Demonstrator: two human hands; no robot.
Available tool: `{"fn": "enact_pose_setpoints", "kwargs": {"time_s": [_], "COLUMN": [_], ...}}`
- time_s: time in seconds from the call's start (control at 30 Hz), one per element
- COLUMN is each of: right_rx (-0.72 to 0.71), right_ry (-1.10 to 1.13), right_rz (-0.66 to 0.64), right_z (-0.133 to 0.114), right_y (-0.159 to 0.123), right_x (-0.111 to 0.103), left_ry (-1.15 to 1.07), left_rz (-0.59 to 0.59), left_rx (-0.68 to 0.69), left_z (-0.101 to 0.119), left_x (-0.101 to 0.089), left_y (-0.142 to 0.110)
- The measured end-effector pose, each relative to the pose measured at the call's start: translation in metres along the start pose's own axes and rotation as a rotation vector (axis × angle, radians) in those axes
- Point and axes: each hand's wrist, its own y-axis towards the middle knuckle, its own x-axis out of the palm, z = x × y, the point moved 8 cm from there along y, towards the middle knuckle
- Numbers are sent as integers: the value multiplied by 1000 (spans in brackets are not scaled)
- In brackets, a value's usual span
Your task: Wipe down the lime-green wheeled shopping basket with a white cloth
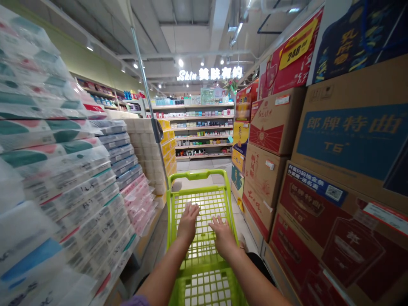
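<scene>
A lime-green plastic shopping cart (197, 175) stands in the aisle straight ahead of me, its mesh basket empty. My left hand (188, 221) and my right hand (223, 233) reach forward side by side over the basket, palms down, fingers stretched out and slightly apart. Neither hand holds anything, and I cannot tell whether they touch the mesh. A thin metal pole (146, 93) rises from the cart's left side toward the ceiling.
Wrapped packs of tissue paper (73, 187) are stacked high on the left. Cardboard liquor boxes (318, 170) form a wall on the right. Shelves of skincare bottles (204, 131) close the far end under a lit sign. Tiled floor (197, 165) runs between.
</scene>
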Motion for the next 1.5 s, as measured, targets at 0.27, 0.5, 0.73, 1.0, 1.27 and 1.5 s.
{"fn": "enact_pose_setpoints", "kwargs": {"time_s": [0.27,0.5,0.73,1.0,1.27,1.5], "right_rx": [36,23,-23,-43,-48,-64], "right_ry": [3,10,13,10,-11,-10], "right_rz": [-37,-36,-38,-59,-70,-79], "right_z": [4,6,16,21,26,26], "right_y": [11,21,34,38,35,33], "right_x": [6,7,4,0,-1,1], "left_ry": [55,-16,-164,4,6,51], "left_rz": [43,43,-164,-68,-221,-164], "left_rx": [-71,-49,215,25,267,127], "left_z": [-41,-46,7,2,35,3], "left_x": [-10,0,35,22,23,8], "left_y": [24,54,51,40,18,28]}}
